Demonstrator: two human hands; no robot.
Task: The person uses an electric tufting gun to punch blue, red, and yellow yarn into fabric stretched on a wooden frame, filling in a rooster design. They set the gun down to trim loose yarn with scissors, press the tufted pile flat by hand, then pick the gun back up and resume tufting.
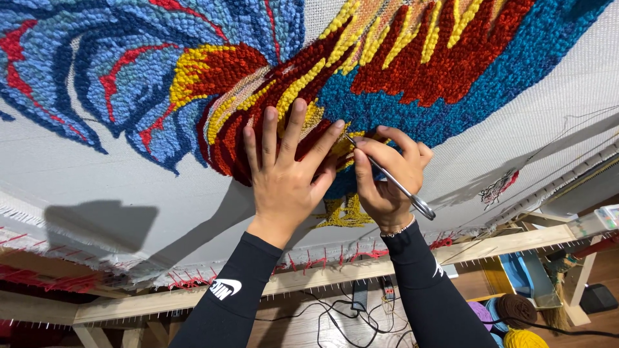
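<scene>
While only the head view is available, it shows enough: the left hand (288,174) lies flat and released, fingers spread, pressed on the tufted rug (271,71) where dark red pile meets yellow. Nothing gripped there, just bracing the surface.

The right hand (385,177) is clenched round a pair of small metal scissors (393,182), tip aimed at the pile right beside the left index finger, handle loop sticking out past the wrist. Whether the blades are parted I can't tell, too thin at this size.

The rug is stretched on white backing cloth (97,174) pinned over a wooden frame (322,274), red tack strips along the lower edge. Work spot sits near the bottom of the coloured area, above a small yellow patch.

Handling judgement: pile looks soft and springy, the cloth taut but giving, so a flat palm suits it better than a pinch. Scissors look light, stiff and sharp; hold by the loops and keep the tip shallow so the backing isn't snagged.

Below the frame: cables on the floor, yarn balls (516,319) in purple, brown and yellow at lower right.
</scene>
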